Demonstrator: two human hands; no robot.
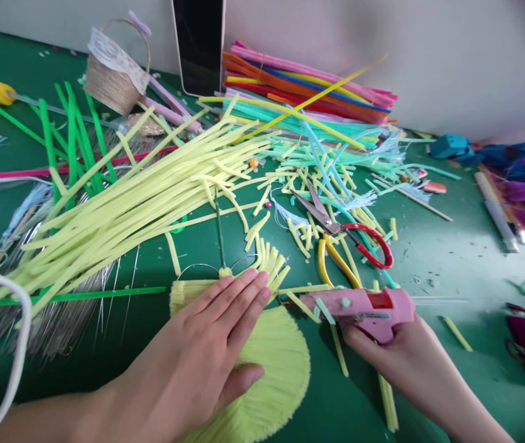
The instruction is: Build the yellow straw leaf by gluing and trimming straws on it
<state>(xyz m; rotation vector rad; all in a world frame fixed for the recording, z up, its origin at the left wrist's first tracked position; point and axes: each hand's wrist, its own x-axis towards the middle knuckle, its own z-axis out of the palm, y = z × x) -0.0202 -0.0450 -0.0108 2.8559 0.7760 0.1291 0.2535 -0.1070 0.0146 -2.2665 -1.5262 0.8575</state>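
My left hand lies flat with its fingers stretched out on a rounded piece made of pale yellow-green pipe cleaners, covering part of it. Short cut ends stick out past my fingertips. Thin wire loops and a dark green stem show at its upper edge. My right hand is wrapped round a pink glue gun, whose nozzle points left toward the piece, near my fingertips. I cannot tell whether the nozzle touches it. Small pipe cleaner scraps lie around the gun.
Long yellow-green pipe cleaners lie over metal wires at the left. Scissors with red and yellow handles rest beyond the glue gun. Coloured bundles, a phone and a small basket are at the back. A white cable curves at the left.
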